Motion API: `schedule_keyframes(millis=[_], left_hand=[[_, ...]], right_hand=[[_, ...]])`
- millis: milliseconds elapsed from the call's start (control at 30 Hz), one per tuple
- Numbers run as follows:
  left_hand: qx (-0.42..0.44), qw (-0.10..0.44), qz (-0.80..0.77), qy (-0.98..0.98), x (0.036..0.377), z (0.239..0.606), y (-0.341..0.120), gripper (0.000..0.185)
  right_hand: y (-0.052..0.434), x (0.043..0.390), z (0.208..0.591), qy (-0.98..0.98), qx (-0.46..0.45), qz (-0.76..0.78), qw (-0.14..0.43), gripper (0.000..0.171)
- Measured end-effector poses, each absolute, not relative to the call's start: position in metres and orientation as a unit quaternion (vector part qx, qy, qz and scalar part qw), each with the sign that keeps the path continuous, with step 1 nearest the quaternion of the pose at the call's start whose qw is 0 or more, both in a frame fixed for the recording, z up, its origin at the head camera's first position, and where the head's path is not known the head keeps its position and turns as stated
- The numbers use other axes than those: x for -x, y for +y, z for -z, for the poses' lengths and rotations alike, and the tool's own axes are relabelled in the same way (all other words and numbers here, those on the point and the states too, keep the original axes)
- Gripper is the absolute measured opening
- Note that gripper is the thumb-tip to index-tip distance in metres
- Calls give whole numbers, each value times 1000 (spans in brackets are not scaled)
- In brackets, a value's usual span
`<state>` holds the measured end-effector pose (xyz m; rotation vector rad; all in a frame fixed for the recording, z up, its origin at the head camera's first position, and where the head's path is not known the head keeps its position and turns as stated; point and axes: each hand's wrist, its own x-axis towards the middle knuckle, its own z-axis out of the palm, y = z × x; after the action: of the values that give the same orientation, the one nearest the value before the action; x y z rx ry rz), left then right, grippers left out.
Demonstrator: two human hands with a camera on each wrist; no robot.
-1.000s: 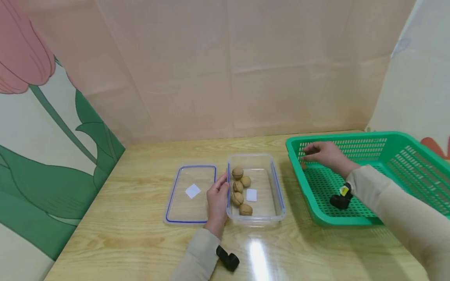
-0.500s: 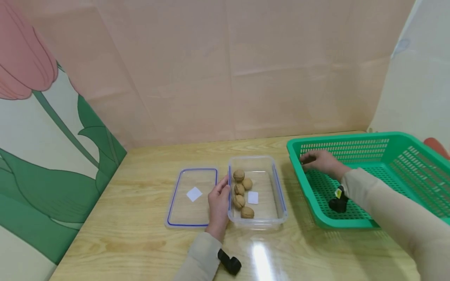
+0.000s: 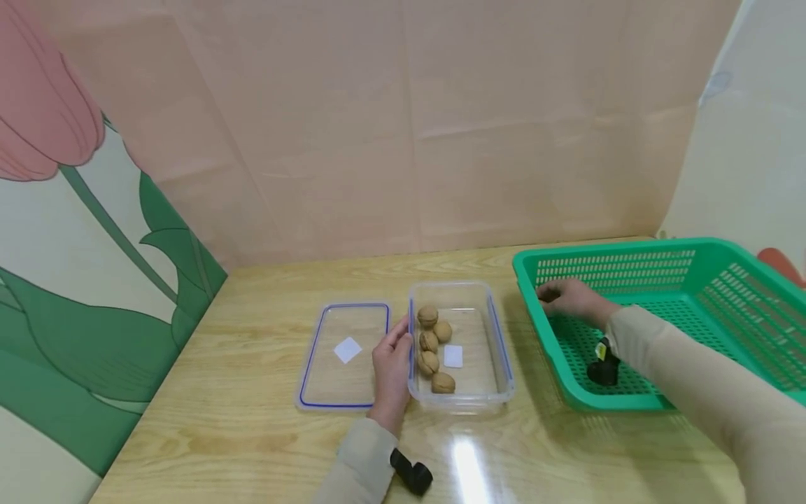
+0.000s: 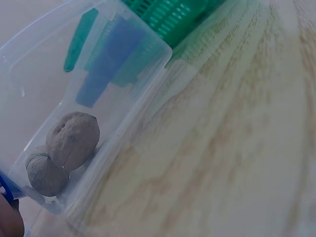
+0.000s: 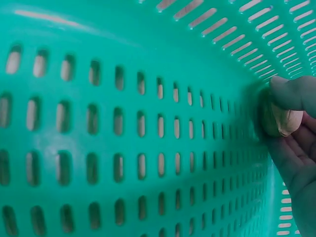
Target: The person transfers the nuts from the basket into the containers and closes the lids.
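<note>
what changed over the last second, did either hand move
The right hand sank from near the far rim of the green basket toward its floor in the left corner; the right wrist view shows its fingers on a walnut. The left hand stayed against the clear container, beside the lid; five walnuts unchanged.
</note>
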<state>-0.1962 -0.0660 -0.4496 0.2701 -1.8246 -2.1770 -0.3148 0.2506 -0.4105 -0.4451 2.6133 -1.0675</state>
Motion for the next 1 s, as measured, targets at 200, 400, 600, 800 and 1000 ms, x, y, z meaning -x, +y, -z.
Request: schedule_keyframes(millis=[200, 400, 600, 800, 1000], left_hand=[[-98, 146, 757, -630, 195, 452, -65, 33], [-100, 148, 757, -628, 196, 453, -64, 34], [-100, 152, 759, -625, 195, 454, -63, 34], [-95, 153, 758, -627, 196, 454, -64, 34], [-97, 145, 755, -632, 197, 450, -66, 33]], right_hand=[[250, 313, 406, 903, 143, 378, 149, 47], [252, 314, 397, 900, 141, 389, 137, 50], [253, 312, 389, 885, 130, 427, 133, 49], [250, 311, 381, 878, 132, 445, 120, 55], [248, 314, 371, 861, 129, 482, 93, 56]])
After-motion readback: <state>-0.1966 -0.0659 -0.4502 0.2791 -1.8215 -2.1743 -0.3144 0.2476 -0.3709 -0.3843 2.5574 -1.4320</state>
